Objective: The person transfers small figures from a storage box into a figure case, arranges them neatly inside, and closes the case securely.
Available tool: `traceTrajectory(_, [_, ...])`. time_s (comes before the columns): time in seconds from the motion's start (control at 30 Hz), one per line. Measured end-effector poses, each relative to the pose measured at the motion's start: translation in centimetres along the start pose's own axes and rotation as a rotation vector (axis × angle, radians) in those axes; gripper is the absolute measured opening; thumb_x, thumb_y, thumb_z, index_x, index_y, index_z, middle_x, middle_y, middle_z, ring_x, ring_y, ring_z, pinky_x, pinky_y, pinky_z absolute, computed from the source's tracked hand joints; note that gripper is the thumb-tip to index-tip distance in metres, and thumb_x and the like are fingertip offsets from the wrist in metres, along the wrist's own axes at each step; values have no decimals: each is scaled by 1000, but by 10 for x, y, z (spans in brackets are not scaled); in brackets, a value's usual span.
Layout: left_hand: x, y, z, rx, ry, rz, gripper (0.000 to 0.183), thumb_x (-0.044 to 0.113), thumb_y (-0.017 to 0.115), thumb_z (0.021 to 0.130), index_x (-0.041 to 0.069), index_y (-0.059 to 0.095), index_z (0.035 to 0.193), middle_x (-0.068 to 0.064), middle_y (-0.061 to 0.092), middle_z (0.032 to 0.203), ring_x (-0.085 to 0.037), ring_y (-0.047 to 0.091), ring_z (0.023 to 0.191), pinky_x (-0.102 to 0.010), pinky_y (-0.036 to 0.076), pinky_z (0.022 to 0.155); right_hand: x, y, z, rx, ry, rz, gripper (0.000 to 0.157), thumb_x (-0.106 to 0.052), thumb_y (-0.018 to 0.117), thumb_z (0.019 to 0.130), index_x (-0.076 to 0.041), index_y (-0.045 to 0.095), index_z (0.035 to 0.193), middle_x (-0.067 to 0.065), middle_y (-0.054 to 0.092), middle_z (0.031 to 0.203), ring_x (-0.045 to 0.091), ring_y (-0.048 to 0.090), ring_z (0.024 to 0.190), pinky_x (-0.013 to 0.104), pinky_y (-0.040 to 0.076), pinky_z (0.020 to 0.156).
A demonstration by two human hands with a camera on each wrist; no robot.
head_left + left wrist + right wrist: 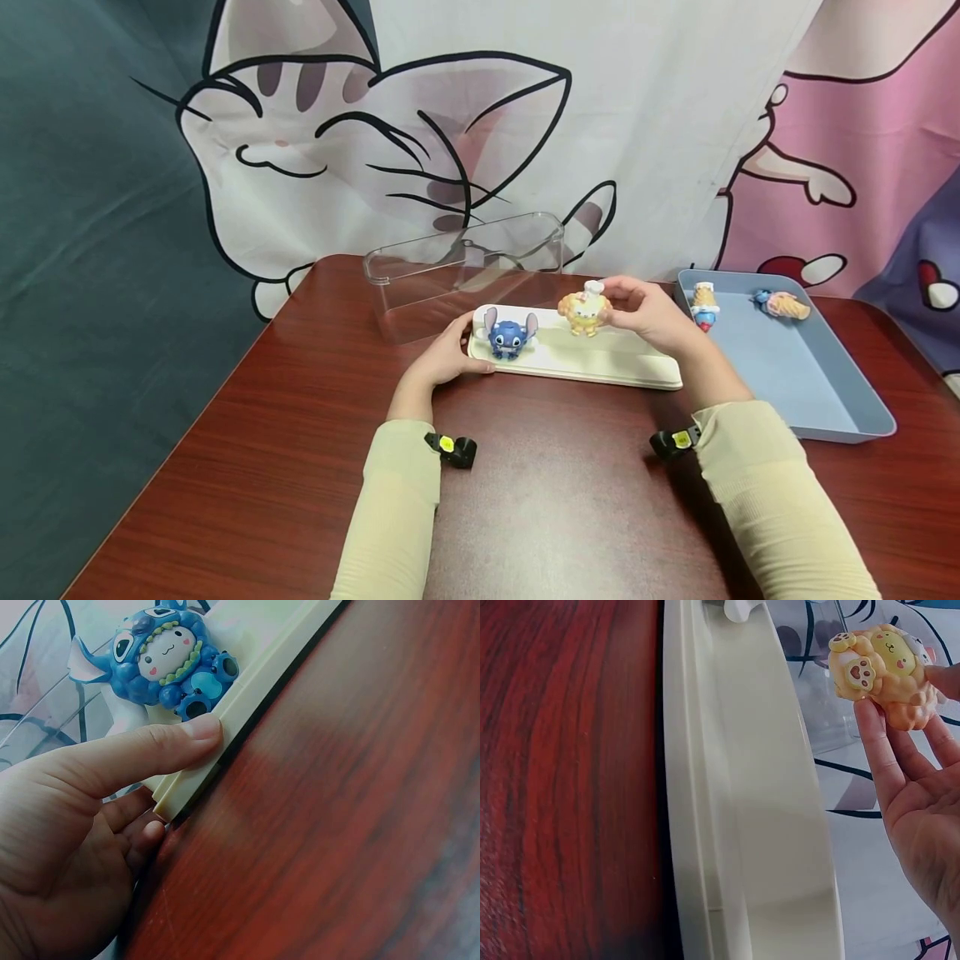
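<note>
A long cream display base [592,360] lies on the table, and my left hand [442,354] grips its left end. In the left wrist view the thumb [169,750] presses on its front edge, with the other fingers curled at the end. A blue big-eared figurine [507,335] stands upright on the left part of the base. My right hand [647,315] pinches an orange and yellow figurine [584,310] with a white hat between thumb and fingertips. In the right wrist view this figurine [896,671] is held beyond the base's back edge.
Behind the base stands a clear plastic cover [420,308]. A blue-grey tray [795,367] to the right holds a cone-shaped figurine [705,305] and a blue and tan figurine [782,304], both lying down. A cat-printed curtain [652,125] hangs at the back.
</note>
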State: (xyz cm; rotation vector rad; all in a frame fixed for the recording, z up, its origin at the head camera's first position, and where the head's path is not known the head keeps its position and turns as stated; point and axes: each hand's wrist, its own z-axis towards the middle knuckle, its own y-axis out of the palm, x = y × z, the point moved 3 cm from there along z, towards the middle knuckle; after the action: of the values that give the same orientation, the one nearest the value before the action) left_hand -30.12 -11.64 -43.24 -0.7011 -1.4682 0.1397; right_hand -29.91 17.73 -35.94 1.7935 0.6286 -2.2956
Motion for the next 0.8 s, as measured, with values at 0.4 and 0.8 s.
traceTrajectory(0.4, [0, 0, 1, 0, 5, -7, 98, 15, 84, 66, 6, 25, 144, -13, 33, 140, -25, 39, 121, -38, 30, 103, -1, 6, 0, 1, 5, -136, 34, 6, 62, 82, 11, 52, 114, -2, 63, 92, 6, 57, 84, 19, 48, 71])
traceTrajectory(0.8, [0, -1, -1, 4, 29, -8, 98, 22, 85, 66, 6, 26, 143, -13, 34, 138, -25, 40, 119, -36, 31, 101, 2, 10, 1, 8, 30, -180, 36, 2, 65, 81, 8, 55, 115, -1, 62, 95, 8, 56, 87, 19, 46, 71])
